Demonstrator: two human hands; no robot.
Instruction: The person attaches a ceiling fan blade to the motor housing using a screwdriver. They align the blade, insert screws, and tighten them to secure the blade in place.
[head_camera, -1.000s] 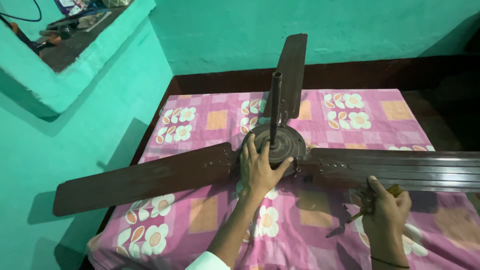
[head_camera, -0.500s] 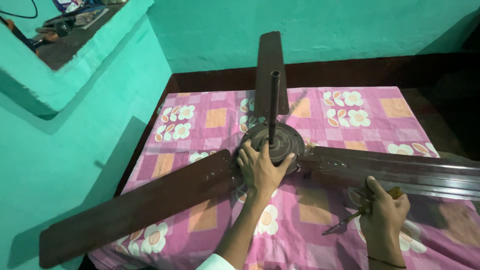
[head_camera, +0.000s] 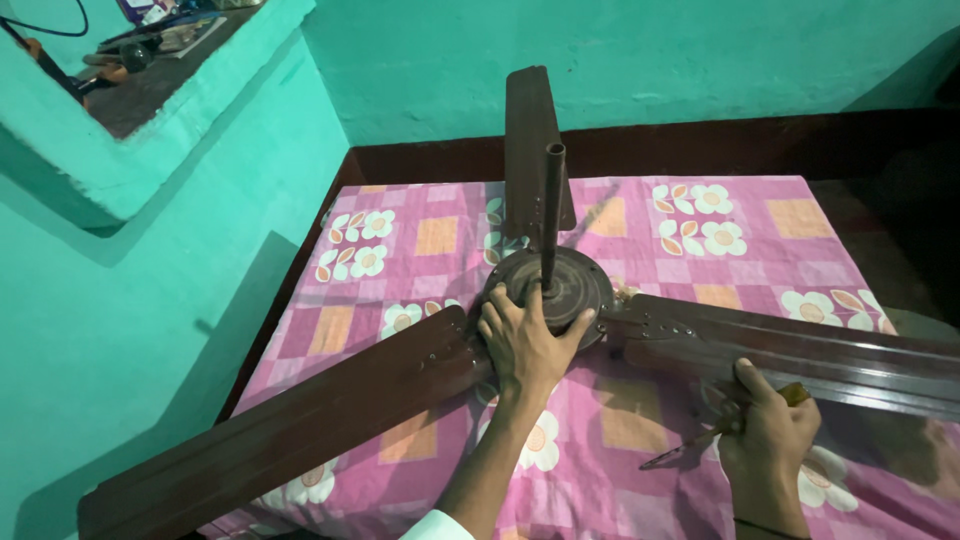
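A dark brown ceiling fan lies on a pink flowered bedsheet (head_camera: 430, 240), its round motor hub (head_camera: 565, 285) in the middle with a downrod (head_camera: 552, 210) standing up from it. Three blades spread out: one to the far side (head_camera: 530, 140), one toward the lower left (head_camera: 290, 430), one to the right (head_camera: 800, 350). My left hand (head_camera: 525, 340) presses flat on the hub's near edge where the lower-left blade joins. My right hand (head_camera: 770, 430) holds a screwdriver (head_camera: 690, 450) below the right blade, its tip pointing left.
A turquoise wall runs along the left and back. A recessed shelf (head_camera: 150, 80) at upper left holds books and small clutter. The bed's dark wooden frame (head_camera: 700, 145) shows along the far side.
The fan has turned under my left hand: the lower-left blade swung down toward me and the far blade moved left. My right hand stayed by the right blade.
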